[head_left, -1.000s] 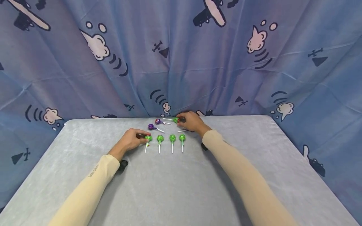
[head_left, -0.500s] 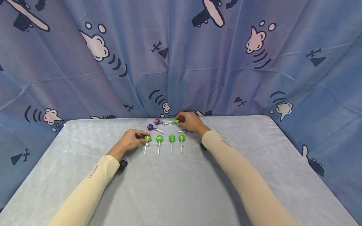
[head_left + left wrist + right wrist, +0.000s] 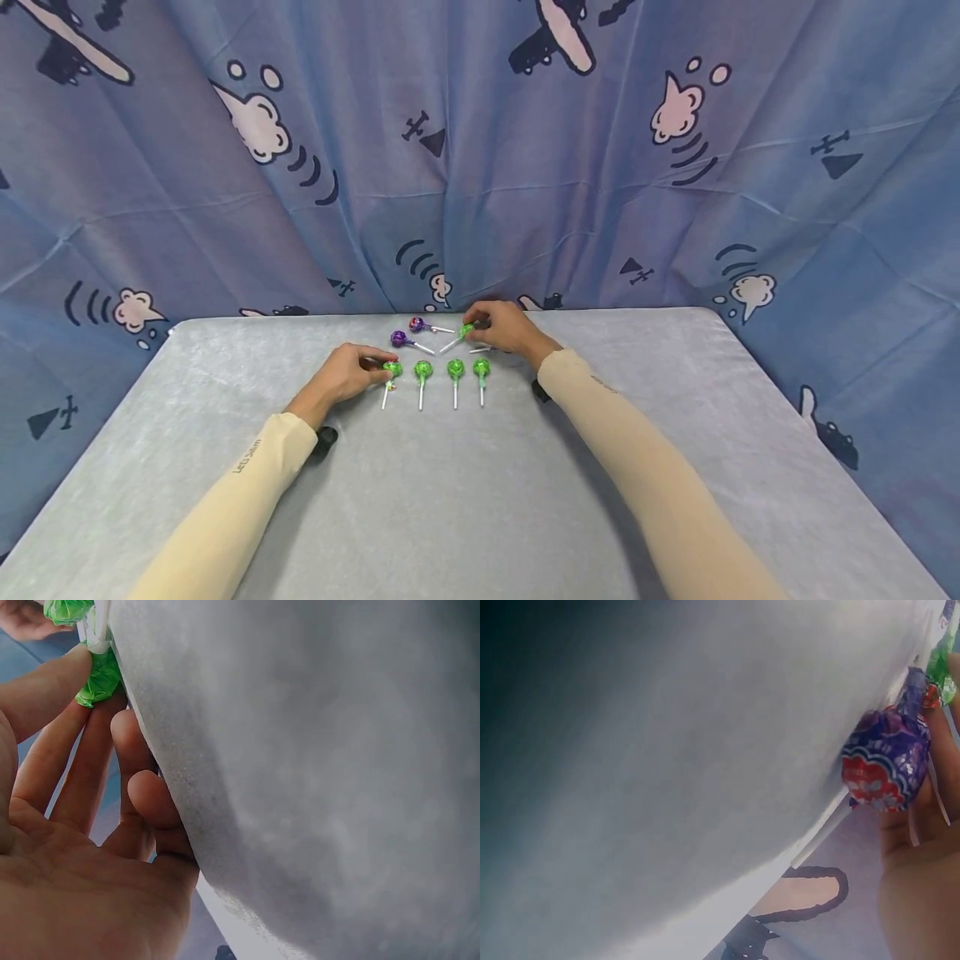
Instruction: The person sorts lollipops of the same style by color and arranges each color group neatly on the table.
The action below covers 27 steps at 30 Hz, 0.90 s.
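My left hand (image 3: 348, 372) pinches the head of a green-wrapped lollipop (image 3: 392, 367), the leftmost in a row of green lollipops whose sticks point toward me. The left wrist view shows that lollipop (image 3: 101, 679) between thumb and fingers. Farther back, my right hand (image 3: 504, 326) holds another green lollipop (image 3: 466, 331) by its head, its stick slanting toward the lower left. A purple lollipop lies beneath the right hand; its stick (image 3: 481, 349) shows in the head view, while its purple and red head (image 3: 885, 761) appears in the right wrist view.
Two purple lollipops, one (image 3: 417, 323) at the back and one (image 3: 399, 338) nearer, lie between the hands. Other green lollipops in the row include the middle one (image 3: 456, 368) and the right end one (image 3: 482, 367). A patterned blue curtain (image 3: 480, 167) hangs behind the grey-covered table (image 3: 450, 517).
The right hand has drawn its green lollipop slightly toward me, and the stick has turned from pointing left to slanting down-left. The left hand stays on its lollipop.
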{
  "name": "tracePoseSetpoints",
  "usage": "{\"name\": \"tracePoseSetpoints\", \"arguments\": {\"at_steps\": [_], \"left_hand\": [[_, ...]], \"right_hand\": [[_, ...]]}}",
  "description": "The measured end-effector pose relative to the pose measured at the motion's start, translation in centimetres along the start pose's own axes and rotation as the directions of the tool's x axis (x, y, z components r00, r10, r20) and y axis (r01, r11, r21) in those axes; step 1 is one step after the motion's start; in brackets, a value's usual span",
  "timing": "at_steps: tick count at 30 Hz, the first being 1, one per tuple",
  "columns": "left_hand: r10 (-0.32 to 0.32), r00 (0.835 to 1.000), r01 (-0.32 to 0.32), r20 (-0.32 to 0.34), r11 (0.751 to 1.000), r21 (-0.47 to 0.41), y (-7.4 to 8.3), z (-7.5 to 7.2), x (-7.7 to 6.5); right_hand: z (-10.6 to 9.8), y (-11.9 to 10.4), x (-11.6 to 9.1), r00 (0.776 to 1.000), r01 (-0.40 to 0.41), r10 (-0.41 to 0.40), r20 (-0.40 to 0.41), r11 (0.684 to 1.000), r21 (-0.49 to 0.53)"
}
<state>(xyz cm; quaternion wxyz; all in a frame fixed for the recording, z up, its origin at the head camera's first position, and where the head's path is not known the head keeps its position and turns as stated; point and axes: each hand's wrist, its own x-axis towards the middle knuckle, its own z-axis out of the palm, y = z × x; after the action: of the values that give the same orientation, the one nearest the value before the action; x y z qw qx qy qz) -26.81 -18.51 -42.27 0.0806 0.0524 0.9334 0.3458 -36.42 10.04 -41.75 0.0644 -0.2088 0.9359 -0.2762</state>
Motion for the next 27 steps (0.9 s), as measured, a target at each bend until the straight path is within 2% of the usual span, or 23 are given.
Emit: {"name": "tracePoseSetpoints", "arguments": {"at_steps": [11,16,27], "left_hand": [[-0.003,1.000,0.003,-0.001,1.000,-0.001,0.07,0.09,-0.01],[-0.016,1.000,0.016,0.002,1.000,0.002,0.07,0.07,0.01],[-0.004,1.000,0.004,-0.004,1.000,-0.001,0.07,-0.03,0.06]], "right_hand": [[-0.12,0.23,-0.02,1.000,0.015,-0.015,0.013,0.999,0.035],[-0.05,0.21,0.09,1.000,-0.006,0.006,-0.001,1.000,0.009],[0.11,-0.07,-0.03,0.998,-0.055,0.055,-0.004,0.998,-0.034]]}}
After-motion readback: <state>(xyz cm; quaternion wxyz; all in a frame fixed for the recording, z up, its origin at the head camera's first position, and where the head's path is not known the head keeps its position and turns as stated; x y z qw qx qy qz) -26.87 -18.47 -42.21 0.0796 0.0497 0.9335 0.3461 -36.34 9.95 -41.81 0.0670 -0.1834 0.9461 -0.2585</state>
